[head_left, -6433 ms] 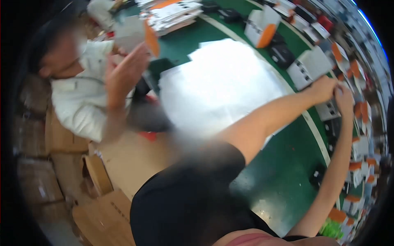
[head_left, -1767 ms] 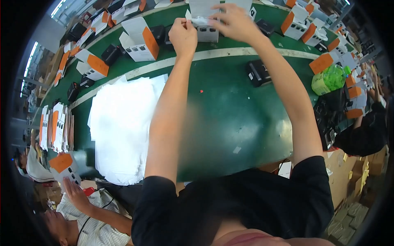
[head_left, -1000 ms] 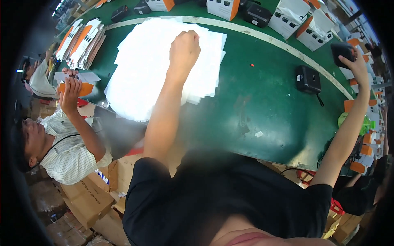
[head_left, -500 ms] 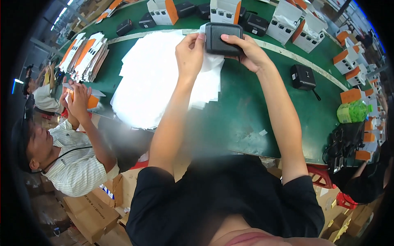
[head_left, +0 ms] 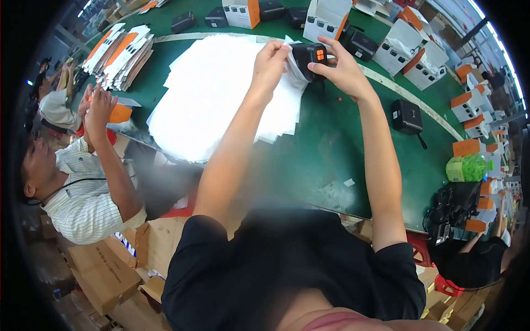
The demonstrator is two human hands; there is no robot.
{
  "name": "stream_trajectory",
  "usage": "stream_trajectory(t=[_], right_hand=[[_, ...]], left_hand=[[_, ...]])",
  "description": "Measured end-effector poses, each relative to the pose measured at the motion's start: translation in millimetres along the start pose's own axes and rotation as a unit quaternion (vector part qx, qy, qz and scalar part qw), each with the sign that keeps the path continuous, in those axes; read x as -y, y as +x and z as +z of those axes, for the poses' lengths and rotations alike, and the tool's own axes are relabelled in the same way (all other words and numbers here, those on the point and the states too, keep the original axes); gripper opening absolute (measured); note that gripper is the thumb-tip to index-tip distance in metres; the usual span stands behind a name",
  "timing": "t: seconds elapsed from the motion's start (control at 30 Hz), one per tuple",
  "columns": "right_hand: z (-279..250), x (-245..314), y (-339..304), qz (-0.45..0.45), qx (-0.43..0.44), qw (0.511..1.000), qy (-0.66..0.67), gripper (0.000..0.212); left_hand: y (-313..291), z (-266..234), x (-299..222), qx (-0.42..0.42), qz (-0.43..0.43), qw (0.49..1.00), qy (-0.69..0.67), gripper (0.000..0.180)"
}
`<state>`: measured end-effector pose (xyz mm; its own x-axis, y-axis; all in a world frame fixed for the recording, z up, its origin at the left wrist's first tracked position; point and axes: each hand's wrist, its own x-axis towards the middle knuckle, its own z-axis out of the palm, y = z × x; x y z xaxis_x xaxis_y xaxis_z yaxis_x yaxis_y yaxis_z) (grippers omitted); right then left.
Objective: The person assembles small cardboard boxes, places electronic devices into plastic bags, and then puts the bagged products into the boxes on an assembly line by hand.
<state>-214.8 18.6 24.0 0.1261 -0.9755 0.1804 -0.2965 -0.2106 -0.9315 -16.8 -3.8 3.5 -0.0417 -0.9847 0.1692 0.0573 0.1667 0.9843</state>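
Observation:
A small black case (head_left: 303, 55) with an orange patch on its end is held up over the green table's far half. My right hand (head_left: 346, 69) grips its right end between thumb and fingers. At the case's left side, my left hand (head_left: 269, 70) pinches a thin white sheet (head_left: 293, 67) that lies against the case; whether this is a flat sheet or a bag I cannot tell. Under my left arm spreads a broad pile of white sheets (head_left: 193, 105). Another black case (head_left: 407, 117) with a strap rests on the table to the right.
White and orange boxes (head_left: 326, 21) and black cases line the far side. Flattened boxes (head_left: 128, 58) are stacked at left, near a co-worker (head_left: 88, 176) handling an orange-and-white carton. A green bottle (head_left: 466, 167) and a black bag with cables (head_left: 455, 201) lie at right.
The case has turned in my right hand, so its orange-marked end now shows. Both hands have shifted slightly right, and the white sheet now shows along the case's left side.

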Motion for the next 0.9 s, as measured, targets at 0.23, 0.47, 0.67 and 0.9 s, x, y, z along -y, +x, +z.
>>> stream_trajectory(t=[0.23,0.47,0.67,0.9], right_hand=[[-12,11,-13,-0.076,0.064,0.981,-0.164,0.07],[7,-15,4,-0.085,-0.1,0.991,0.017,0.063],[-4,-8,-11,-0.171,-0.088,0.977,-0.089,0.077],[-87,55,28,-0.203,-0.217,0.952,-0.067,0.059]], left_hand=[[-7,1,11,0.02,0.073,0.997,-0.004,0.018],[-22,42,6,0.021,0.113,0.99,-0.078,0.019],[6,72,-55,0.198,0.05,0.977,-0.063,0.018],[107,68,-47,-0.106,0.278,0.952,0.078,0.025]])
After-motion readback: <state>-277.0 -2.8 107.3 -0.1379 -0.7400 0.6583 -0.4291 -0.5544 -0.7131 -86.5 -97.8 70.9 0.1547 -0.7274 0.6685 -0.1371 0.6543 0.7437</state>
